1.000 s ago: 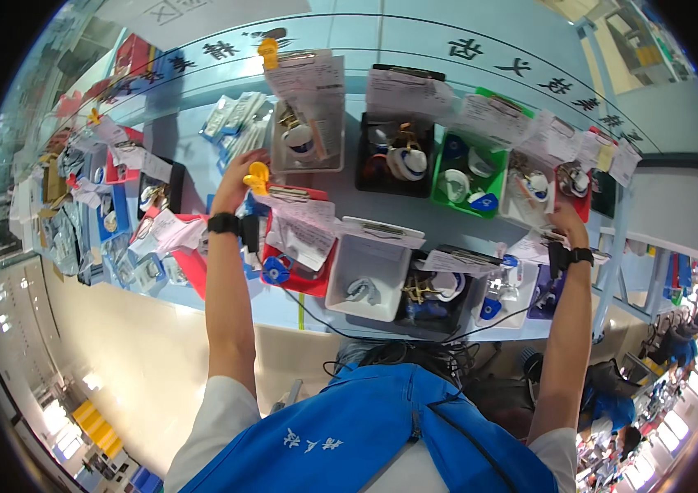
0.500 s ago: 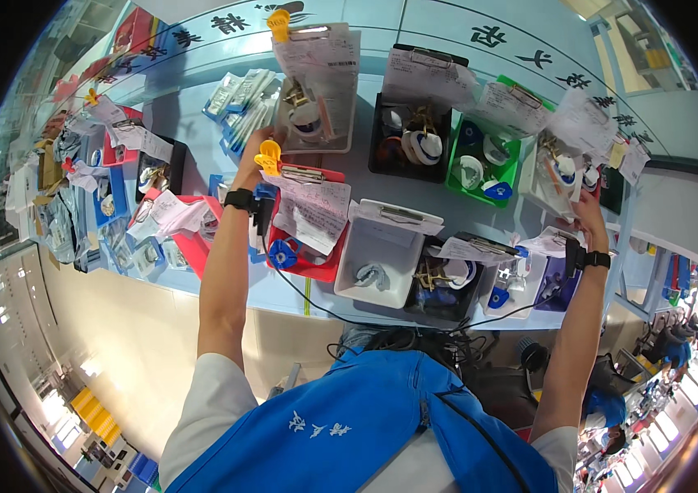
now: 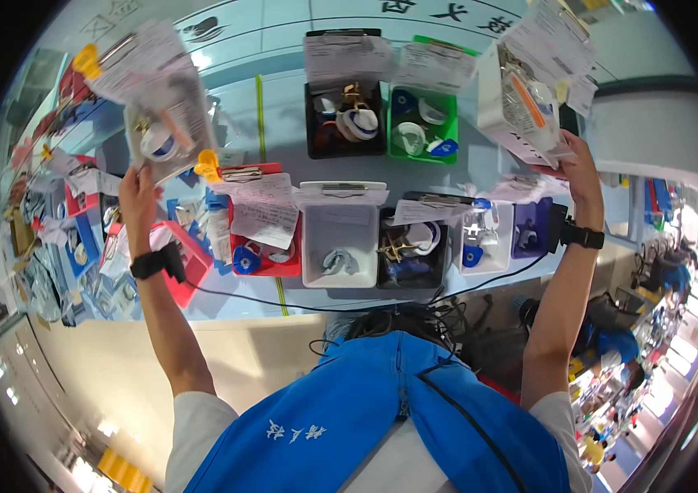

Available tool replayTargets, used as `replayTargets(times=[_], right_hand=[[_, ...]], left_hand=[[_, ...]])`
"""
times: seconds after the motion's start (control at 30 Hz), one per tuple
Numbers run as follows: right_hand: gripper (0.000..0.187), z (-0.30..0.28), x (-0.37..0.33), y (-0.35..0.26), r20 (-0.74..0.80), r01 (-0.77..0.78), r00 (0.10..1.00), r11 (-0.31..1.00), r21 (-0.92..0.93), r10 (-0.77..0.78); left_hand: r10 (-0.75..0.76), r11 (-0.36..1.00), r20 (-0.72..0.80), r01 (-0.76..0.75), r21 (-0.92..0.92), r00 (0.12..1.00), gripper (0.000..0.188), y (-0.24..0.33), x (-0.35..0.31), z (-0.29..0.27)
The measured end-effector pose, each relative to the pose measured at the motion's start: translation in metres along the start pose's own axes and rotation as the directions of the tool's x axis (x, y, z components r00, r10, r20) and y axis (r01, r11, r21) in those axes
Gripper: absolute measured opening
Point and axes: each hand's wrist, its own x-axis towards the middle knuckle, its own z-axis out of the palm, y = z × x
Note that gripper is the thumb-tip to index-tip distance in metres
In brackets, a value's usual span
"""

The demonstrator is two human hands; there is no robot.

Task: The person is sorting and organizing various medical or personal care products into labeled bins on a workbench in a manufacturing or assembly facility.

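Observation:
My left hand (image 3: 142, 195) is closed on the near edge of a translucent tray (image 3: 194, 154) at the left, lifted and tilted. Inside it are a white and blue dental model and an orange strip; papers clip to its back beside a yellow clip. On the far right, my right hand (image 3: 579, 171) grips the lower corner of a white tray (image 3: 503, 135). That tray is tipped up, with bagged items, an orange strip and clipped papers. Right of the left-hand tray stands a red tray (image 3: 287, 267) with a yellow clip. Both wrists wear black bands.
A black tray (image 3: 310, 123) and a green tray (image 3: 453, 131) with dental models stand at the back. In front are a white tray (image 3: 310, 275) holding a grey dental impression, another black tray (image 3: 445, 275) and a purple tray (image 3: 543, 246). A cable (image 3: 299, 307) joins both wrists.
The left hand has carried the translucent tray left from the back middle. My right hand has lifted and tilted the white tray at the right. The view has shifted.

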Motion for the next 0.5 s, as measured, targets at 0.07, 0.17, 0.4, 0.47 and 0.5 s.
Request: replayTargets(times=[0.07, 0.17, 0.4, 0.47, 0.5], right_hand=[[0.043, -0.002, -0.02, -0.004, 0.004, 0.024, 1.0, 1.0, 0.008, -0.024], [0.038, 0.001, -0.054, -0.016, -0.034, 0.0, 0.999, 1.0, 0.015, 0.0], [0.039, 0.008, -0.141, -0.011, -0.163, 0.084, 0.983, 0.996, 0.007, -0.082], [0.039, 0.001, -0.166, 0.005, -0.168, 0.152, 0.971, 0.982, -0.111, -0.169], [0.035, 0.003, -0.179, 0.018, -0.308, 0.164, 0.93, 0.976, -0.143, -0.201]], left_hand=[[-0.006, 1.0, -0.054, 0.005, -0.018, 0.999, 0.028, 0.011, -0.014, -0.008], [-0.001, 0.997, -0.105, 0.008, 0.071, 0.995, 0.026, 0.006, -0.032, -0.029], [0.022, 0.999, -0.181, -0.03, -0.043, 0.983, 0.032, 0.013, -0.057, -0.069], [0.02, 0.999, -0.176, -0.028, -0.044, 0.984, 0.031, 0.027, -0.073, -0.085], [0.049, 0.998, -0.15, -0.052, -0.02, 0.988, 0.031, 0.026, -0.084, -0.095]])
